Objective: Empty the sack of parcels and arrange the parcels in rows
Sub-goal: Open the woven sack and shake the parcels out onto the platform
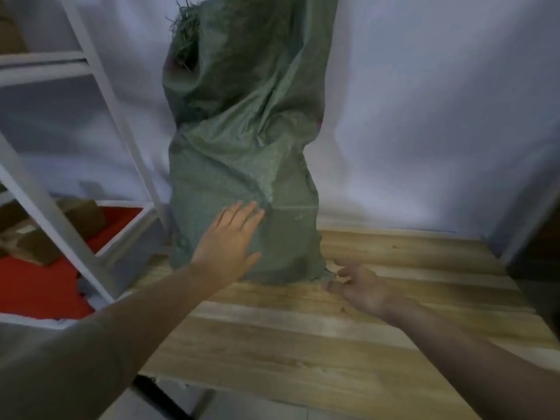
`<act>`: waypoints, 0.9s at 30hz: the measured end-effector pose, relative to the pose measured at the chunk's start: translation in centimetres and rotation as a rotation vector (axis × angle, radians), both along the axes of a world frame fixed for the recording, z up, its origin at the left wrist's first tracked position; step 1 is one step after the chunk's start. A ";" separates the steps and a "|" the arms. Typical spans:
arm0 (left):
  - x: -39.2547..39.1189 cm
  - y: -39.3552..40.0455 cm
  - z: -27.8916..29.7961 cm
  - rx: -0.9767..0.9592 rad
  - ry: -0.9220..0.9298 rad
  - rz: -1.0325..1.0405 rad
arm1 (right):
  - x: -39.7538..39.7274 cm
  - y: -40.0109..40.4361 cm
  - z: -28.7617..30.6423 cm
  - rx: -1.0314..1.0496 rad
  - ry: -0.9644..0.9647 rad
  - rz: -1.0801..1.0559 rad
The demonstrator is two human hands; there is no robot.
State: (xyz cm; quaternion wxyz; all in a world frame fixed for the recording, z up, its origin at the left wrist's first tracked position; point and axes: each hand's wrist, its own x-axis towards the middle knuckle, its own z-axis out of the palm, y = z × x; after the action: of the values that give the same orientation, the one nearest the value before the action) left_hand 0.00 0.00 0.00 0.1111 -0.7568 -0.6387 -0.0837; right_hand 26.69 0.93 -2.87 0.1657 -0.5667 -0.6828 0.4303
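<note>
A tall green woven sack [248, 165] stands upright at the back of a wooden table [303, 344]. It bulges with angular shapes, and its frayed top is crumpled and folded over. The parcels inside are hidden. My left hand [230, 241] lies flat with fingers spread against the sack's lower left side. Beside the sack's bottom right corner, my right hand [360, 286] hovers just above the table with fingers apart, close to the corner and holding nothing.
A white metal rack [91, 122] stands to the left. On its low red-lined shelf [39, 286] lie brown cardboard boxes [45, 231]. White cloth [424, 116] hangs behind the table. A dark object sits at the far right edge.
</note>
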 end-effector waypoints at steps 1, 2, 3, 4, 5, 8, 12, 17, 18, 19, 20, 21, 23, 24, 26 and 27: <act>-0.1 1.4 0.4 0.096 0.094 -0.104 | -0.4 0.6 -0.2 -0.017 0.020 -0.036; -0.4 2.9 0.7 0.151 0.177 -0.181 | -0.6 1.5 -0.5 -0.039 0.035 -0.089; -0.5 4.5 1.0 0.210 0.269 -0.241 | -0.8 2.1 -0.7 -0.052 0.045 -0.125; -0.5 5.9 1.4 0.223 0.355 -0.322 | -1.1 2.6 -0.9 -0.065 0.055 -0.160; -0.7 7.4 1.8 0.228 0.432 -0.378 | -1.3 3.3 -1.3 -0.077 0.069 -0.197; -1.6 11.4 2.3 0.228 0.599 -0.485 | -2.0 4.8 -2.3 -0.101 0.097 -0.303; -2.8 15.4 2.8 0.192 0.509 -0.683 | -2.9 5.8 -3.9 -0.140 0.143 -0.396; -2.6 17.8 4.1 0.149 0.425 -0.881 | -3.2 6.2 -5.7 -0.182 0.142 -0.477; -2.7 18.0 4.0 0.150 0.396 -0.898 | -3.0 6.2 -5.9 -0.195 0.152 -0.486; -2.6 18.0 3.9 0.158 0.356 -0.903 | -2.8 6.2 -6.2 -0.206 0.165 -0.503; -2.4 17.8 3.9 0.170 0.320 -0.901 | -2.5 6.1 -6.4 -0.216 0.181 -0.521; -2.1 17.6 3.8 0.182 0.296 -0.895 | -2.2 6.1 -6.6 -0.233 0.198 -0.540; -1.0 17.2 3.9 0.179 0.273 -0.885 | -1.6 5.8 -6.9 -0.281 0.223 -0.563; -0.1 17.0 4.0 0.173 0.260 -0.877 | -1.1 5.5 -7.0 -0.305 0.232 -0.569; 2.0 16.7 4.4 0.166 0.239 -0.862 | -0.1 5.0 -7.0 -0.334 0.273 -0.563; 3.1 16.5 4.6 0.172 0.224 -0.852 | 0.5 4.8 -7.0 -0.339 0.304 -0.552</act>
State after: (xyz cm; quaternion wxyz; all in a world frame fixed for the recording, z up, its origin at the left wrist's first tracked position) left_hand 3.10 16.55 4.61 0.1979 -0.9447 -0.2448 -0.0924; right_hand 27.19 5.69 -9.82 0.2790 -0.6787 -0.3903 0.5561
